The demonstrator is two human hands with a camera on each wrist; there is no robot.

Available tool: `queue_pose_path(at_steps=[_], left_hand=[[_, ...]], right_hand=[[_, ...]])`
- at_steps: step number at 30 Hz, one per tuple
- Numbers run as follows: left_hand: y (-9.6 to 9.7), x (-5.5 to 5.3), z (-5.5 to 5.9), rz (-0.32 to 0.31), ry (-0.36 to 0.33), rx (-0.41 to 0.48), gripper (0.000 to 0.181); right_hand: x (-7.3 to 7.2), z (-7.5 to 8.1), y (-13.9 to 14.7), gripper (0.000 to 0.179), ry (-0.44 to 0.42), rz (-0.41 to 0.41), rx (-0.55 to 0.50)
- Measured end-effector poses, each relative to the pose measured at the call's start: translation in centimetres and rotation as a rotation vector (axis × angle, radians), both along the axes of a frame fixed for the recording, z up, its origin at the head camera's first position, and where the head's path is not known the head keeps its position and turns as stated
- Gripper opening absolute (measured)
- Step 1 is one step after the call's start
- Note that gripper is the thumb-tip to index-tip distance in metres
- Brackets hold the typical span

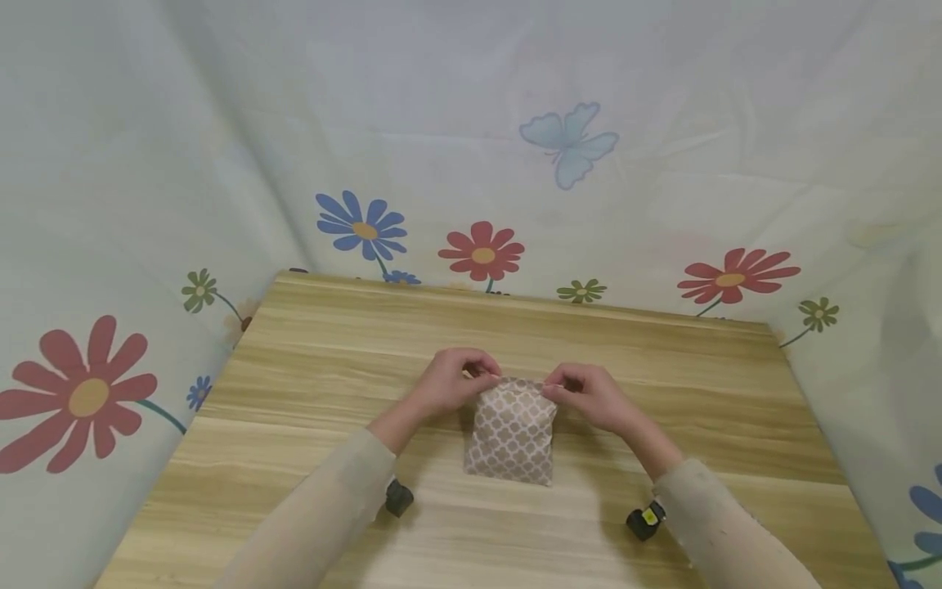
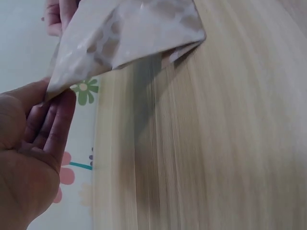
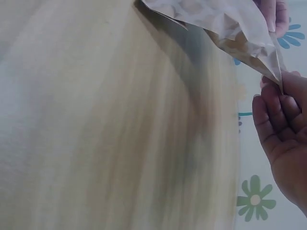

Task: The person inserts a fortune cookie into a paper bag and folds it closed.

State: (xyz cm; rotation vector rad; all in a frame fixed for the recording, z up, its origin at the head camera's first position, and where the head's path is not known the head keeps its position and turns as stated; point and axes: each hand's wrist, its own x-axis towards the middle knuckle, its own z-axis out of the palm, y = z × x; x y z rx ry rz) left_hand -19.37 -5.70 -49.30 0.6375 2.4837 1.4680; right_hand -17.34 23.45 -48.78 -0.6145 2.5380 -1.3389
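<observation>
A small tan paper bag (image 1: 511, 433) with a white lattice pattern is held by its two upper corners over the wooden table. My left hand (image 1: 459, 380) pinches the upper left corner between thumb and fingers. At the upper right corner, my right hand (image 1: 589, 393) pinches the paper in the same way. Seen from the left wrist, the bag (image 2: 139, 33) slants up from the table, its side creased and a shadow under it. In the right wrist view the paper (image 3: 230, 28) is wrinkled near the pinched corner.
The wooden table (image 1: 331, 327) has its far edge against a pale cloth backdrop (image 1: 441, 98) printed with flowers and a butterfly. More of this cloth stands along the left and right sides. A small black device (image 1: 399, 497) sits at the left wrist, another (image 1: 645, 521) at the right.
</observation>
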Motion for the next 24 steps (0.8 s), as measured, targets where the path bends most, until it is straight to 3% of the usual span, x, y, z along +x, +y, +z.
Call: queue_pose_path(at_steps=[7,13,20,24], left_hand=[[-0.8,-0.3,-0.3,-0.050,-0.055,-0.034,0.007],[-0.9,-0.2,-0.6,-0.018,-0.076,-0.021,0.004],[-1.0,-0.4,-1.1,-0.002,-0.138,0.070,0.006],[-1.0,-0.8,-1.3,0.000,-0.135,0.096,0.007]], right_hand=[[0.6,-0.9,0.5,0.008,0.044,0.005,-0.036],[0.8,-1.3,1.2,0.010,-0.048,-0.050,-0.074],[0.8,-1.0,1.4,0.012,-0.078,-0.064,-0.065],[0.7,-0.8,1.4,0.014,-0.051,-0.074,-0.049]])
